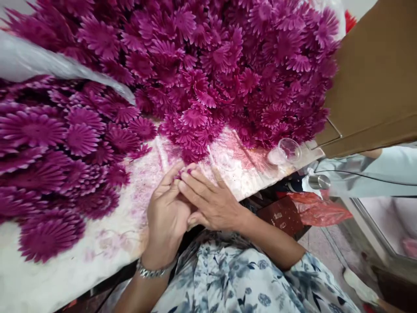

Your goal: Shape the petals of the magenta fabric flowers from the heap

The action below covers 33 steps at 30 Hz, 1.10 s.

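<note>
My left hand (pixel 167 213), with a metal watch band at its wrist, is cupped palm up near the table's front edge. Across its fingers lies my right hand (pixel 211 202), palm down. Between the fingertips of both hands shows a bit of a magenta artificial flower (pixel 183 173); most of it is hidden by the fingers. Just beyond the fingertips begins a large heap of small magenta flower heads (pixel 224 65). To the left, wider magenta flower heads (pixel 35 130) lie in stacks.
Clear plastic film (pixel 65 65) divides the two heaps. A stained pale cloth (pixel 120 248) covers the table. At the right stand a small clear plastic cup (pixel 289 150) and a large cardboard box (pixel 374 78). Below the edge hangs a red plastic bag (pixel 319 208).
</note>
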### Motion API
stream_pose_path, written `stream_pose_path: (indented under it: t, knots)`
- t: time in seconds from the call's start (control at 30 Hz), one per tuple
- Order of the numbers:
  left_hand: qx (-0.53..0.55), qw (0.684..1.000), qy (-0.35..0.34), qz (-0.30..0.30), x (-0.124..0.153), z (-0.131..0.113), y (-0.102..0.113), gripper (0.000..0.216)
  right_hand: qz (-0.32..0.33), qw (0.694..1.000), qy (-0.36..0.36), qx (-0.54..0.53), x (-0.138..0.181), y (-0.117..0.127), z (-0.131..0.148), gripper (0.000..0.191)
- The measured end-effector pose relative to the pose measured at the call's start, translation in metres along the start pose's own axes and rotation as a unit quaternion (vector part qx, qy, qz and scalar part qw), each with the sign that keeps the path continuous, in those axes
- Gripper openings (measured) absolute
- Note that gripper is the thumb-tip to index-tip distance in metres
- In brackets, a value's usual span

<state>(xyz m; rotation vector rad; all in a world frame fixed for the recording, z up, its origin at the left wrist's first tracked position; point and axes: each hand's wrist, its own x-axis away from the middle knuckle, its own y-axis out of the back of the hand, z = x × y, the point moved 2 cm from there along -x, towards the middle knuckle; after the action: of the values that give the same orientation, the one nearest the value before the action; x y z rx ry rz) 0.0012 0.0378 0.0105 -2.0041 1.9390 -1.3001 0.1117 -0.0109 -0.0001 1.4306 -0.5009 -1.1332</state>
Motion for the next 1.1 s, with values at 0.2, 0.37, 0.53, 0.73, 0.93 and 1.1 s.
stream_pose_path:
  t: [0.2, 0.37, 0.53, 0.73, 0.93, 1.1]
  knots:
    - [0.000, 0.992, -0.119, 0.029, 0.005, 0.017, -0.020, 0.031, -0.159, 0.974, -0.111, -0.116, 0.015, 0.038, -0.044, 0.025]
    - [-0.013, 0.991, -0.126, 0.050, 0.010, 0.034, -0.033, 0.031, -0.135, 0.955, -0.106, -0.243, -0.001, 0.043, -0.053, 0.008]
    - [-0.007, 0.994, -0.086, 0.064, 0.013, 0.044, -0.039, 0.042, -0.084, 0.923, -0.146, -0.346, -0.003, 0.032, -0.067, 0.006]
    - [-0.004, 0.993, -0.113, 0.039, 0.011, 0.048, -0.043, 0.042, -0.061, 0.933, -0.107, -0.337, -0.006, 0.036, -0.078, 0.007]
    - [0.058, 0.994, -0.091, -0.020, 0.010, 0.049, -0.038, 0.034, -0.097, 0.967, -0.037, -0.234, -0.010, 0.035, -0.072, 0.008]
    - [0.137, 0.990, -0.028, -0.003, 0.011, 0.047, -0.034, 0.017, -0.118, 0.968, -0.017, -0.220, -0.008, 0.032, -0.069, 0.009]
